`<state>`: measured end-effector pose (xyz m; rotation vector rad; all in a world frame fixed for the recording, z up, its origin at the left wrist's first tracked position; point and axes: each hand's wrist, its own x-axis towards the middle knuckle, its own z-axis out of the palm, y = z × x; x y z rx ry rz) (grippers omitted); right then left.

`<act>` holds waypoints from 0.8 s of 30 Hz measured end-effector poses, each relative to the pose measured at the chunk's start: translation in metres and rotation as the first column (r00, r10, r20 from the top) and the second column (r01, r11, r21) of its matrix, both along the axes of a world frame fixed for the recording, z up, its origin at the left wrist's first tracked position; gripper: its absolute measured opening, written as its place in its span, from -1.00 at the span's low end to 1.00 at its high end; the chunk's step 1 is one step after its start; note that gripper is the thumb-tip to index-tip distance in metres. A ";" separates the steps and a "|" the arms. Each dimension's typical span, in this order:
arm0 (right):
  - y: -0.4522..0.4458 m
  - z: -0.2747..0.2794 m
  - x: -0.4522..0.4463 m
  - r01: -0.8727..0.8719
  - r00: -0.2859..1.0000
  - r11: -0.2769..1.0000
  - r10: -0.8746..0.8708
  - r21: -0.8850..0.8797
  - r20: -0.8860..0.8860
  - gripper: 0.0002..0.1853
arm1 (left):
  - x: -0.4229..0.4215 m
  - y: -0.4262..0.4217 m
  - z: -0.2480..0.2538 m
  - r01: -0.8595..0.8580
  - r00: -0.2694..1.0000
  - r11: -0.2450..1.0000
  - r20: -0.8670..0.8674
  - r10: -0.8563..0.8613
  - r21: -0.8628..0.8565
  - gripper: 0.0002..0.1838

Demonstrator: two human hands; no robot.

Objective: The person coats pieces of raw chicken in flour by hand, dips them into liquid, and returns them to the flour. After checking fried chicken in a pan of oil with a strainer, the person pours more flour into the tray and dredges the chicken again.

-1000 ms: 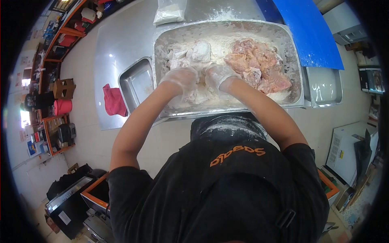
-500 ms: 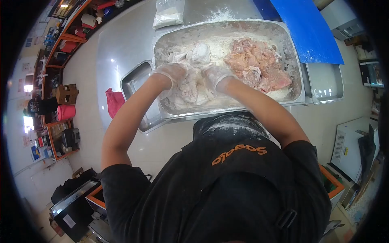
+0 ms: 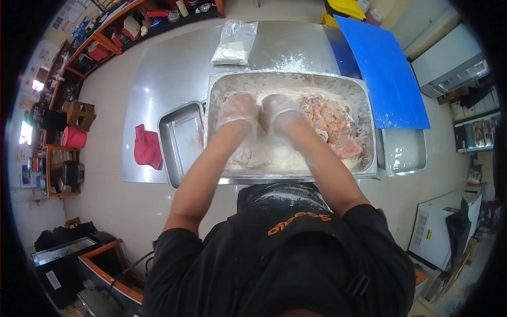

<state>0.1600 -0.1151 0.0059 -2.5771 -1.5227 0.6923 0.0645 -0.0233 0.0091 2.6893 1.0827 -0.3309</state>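
Both hands wear clear plastic gloves and are inside a large metal pan [image 3: 372, 142] holding white flour. My left hand [image 3: 238, 108] is over the flour in the pan's left part, and my right hand [image 3: 281, 107] is close beside it. Motion smears the fingers of both, so whether they grip anything is hidden. A flour-coated piece of meat [image 3: 247, 156] lies below my left wrist. Right of my right hand, a heap of raw pinkish meat [image 3: 334, 124] rests in the pan's right part, some of it dusted with flour.
A bag of white powder [image 3: 232, 52] lies behind the pan on the steel table [image 3: 153, 74]. A shallow metal tray [image 3: 179, 140] and a red cloth [image 3: 147, 147] are at the left. To the right, a blue board [image 3: 393, 74] partly overlaps another tray holding liquid [image 3: 405, 152].
My hands have moved toward the pan's far side and closer together. A coated piece formerly between them is now exposed near the front. The camera view has shifted, showing more of the table's far end.
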 end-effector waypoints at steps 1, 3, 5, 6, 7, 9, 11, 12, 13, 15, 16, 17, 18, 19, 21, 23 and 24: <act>-0.002 -0.006 0.018 0.169 0.936 0.985 -0.154 0.022 -0.318 -0.73 | -0.002 0.008 0.000 -0.004 1.000 1.000 0.013 0.004 -0.031 -0.66; -0.009 0.002 0.025 0.177 0.925 0.982 -0.143 0.067 -0.351 -0.70 | -0.004 0.005 0.009 0.001 0.999 0.999 0.048 0.001 -0.039 -0.72; -0.006 0.011 0.000 0.080 0.996 0.989 -0.075 0.121 -0.045 -0.68 | -0.002 -0.010 0.014 0.022 0.999 0.999 0.040 -0.021 -0.034 -0.74; 0.001 0.000 -0.007 0.122 0.992 0.982 -0.116 0.146 -0.053 -0.68 | 0.005 -0.017 0.015 0.037 0.999 0.999 0.029 -0.036 -0.016 -0.73; 0.004 -0.006 -0.010 0.162 0.986 0.971 -0.154 0.174 -0.060 -0.68 | 0.010 -0.019 0.016 0.050 0.999 0.999 0.018 -0.050 0.003 -0.72; 0.001 0.001 0.001 0.049 0.996 0.995 -0.042 0.090 -0.078 -0.72 | 0.006 -0.001 0.012 0.126 0.992 0.992 -0.012 -0.126 0.004 -0.70; -0.003 0.011 0.003 0.072 0.996 0.987 -0.064 0.141 -0.064 -0.70 | 0.004 -0.002 0.052 0.021 1.000 0.994 -0.020 -0.023 -0.105 -0.73; -0.004 0.016 0.005 0.079 0.996 0.982 -0.071 0.173 -0.051 -0.69 | 0.007 -0.004 0.052 0.054 0.998 0.996 -0.036 -0.056 -0.065 -0.73; -0.006 0.020 0.007 0.087 0.996 0.975 -0.081 0.205 -0.039 -0.68 | 0.011 -0.008 0.052 0.089 0.994 0.996 -0.055 -0.090 -0.025 -0.72; -0.013 0.020 0.010 0.097 0.995 0.970 -0.092 0.221 -0.034 -0.69 | 0.019 -0.017 0.047 0.157 0.988 0.987 -0.023 -0.156 0.047 -0.71; -0.014 0.017 0.008 0.090 0.996 0.974 -0.084 0.206 -0.036 -0.70 | 0.022 -0.020 0.042 0.178 0.983 0.981 0.033 -0.181 0.081 -0.70; -0.014 0.016 0.012 0.080 0.997 0.977 -0.074 0.198 -0.035 -0.71 | 0.028 -0.020 0.042 0.195 0.974 0.973 0.090 -0.207 0.123 -0.70; -0.017 0.020 0.026 -0.073 0.997 0.974 0.074 0.212 0.005 -0.71 | 0.034 -0.017 0.048 0.189 0.974 0.975 0.105 -0.201 0.114 -0.64; -0.029 0.020 0.045 -0.219 0.976 0.952 0.216 0.216 0.038 -0.72 | 0.038 -0.016 0.053 0.188 0.974 0.977 0.111 -0.198 0.099 -0.57; -0.058 -0.003 0.091 -0.283 0.954 0.879 0.298 0.384 0.020 -0.75 | 0.047 -0.026 0.067 0.196 0.973 0.979 0.116 -0.202 0.057 -0.52; -0.086 -0.029 0.138 -0.145 0.981 0.795 0.192 0.589 -0.017 -0.78 | 0.061 -0.048 0.107 0.212 0.967 0.977 0.135 -0.214 0.027 -0.53; -0.101 -0.021 0.151 -0.095 0.991 0.767 0.133 0.634 -0.013 -0.79 | 0.071 -0.059 0.118 0.233 0.961 0.972 0.152 -0.233 0.014 -0.55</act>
